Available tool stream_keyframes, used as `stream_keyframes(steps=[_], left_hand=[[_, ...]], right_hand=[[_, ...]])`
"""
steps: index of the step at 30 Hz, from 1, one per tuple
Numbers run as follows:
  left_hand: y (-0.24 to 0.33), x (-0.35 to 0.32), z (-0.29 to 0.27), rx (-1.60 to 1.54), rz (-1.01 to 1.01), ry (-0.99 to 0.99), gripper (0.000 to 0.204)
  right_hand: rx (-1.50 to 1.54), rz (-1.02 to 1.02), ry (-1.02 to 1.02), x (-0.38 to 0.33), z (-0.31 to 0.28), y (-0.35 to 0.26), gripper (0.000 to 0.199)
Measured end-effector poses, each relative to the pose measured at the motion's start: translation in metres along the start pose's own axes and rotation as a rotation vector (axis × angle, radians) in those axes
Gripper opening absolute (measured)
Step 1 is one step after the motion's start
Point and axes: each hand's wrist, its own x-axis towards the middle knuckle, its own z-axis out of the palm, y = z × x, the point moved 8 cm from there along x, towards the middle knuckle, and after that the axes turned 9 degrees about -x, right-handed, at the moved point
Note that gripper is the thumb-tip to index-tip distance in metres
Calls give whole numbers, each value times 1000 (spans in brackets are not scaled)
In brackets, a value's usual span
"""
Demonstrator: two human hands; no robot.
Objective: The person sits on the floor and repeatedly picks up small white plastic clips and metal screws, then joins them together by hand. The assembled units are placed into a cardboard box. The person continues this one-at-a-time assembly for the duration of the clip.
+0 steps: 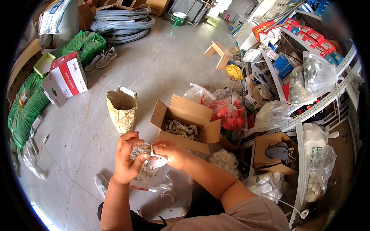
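Both of my hands are raised together in front of me, around a white plastic pipe clamp [157, 162] with a curved, open ring. My right hand [172, 152] grips it from the right side. Thumb and fingers of my left hand [129, 158] close on its left end; whether a small part sits between them is hidden. Below the hands lies a clear plastic bag [148, 180] of white clamps, with several loose white clamps [167, 184] beside it. Farther off, an open cardboard box [186, 106] holds many whitish clamps [180, 129].
Left of the box, an open paper sack [122, 109] stands on the grey floor. Bags with red parts [229, 113] and white fittings [224, 161] crowd the right, by a loaded metal shelf [302, 161]. A small wooden stool [219, 55] and coiled pipe [121, 24] are farther away.
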Motion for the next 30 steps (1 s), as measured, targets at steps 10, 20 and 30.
stream_keyframes(steps=[10, 20, 30], left_hand=[[-8, -3, 0, 7, 3, -67, 14], [-6, 0, 2, 42, 55, -49, 12], [-6, -2, -5, 28, 17, 16, 21]], right_hand=[[-8, 2, -38, 0, 0, 0, 13], [-108, 32, 80, -3, -11, 0, 13], [-58, -29, -14, 0, -2, -1, 15]])
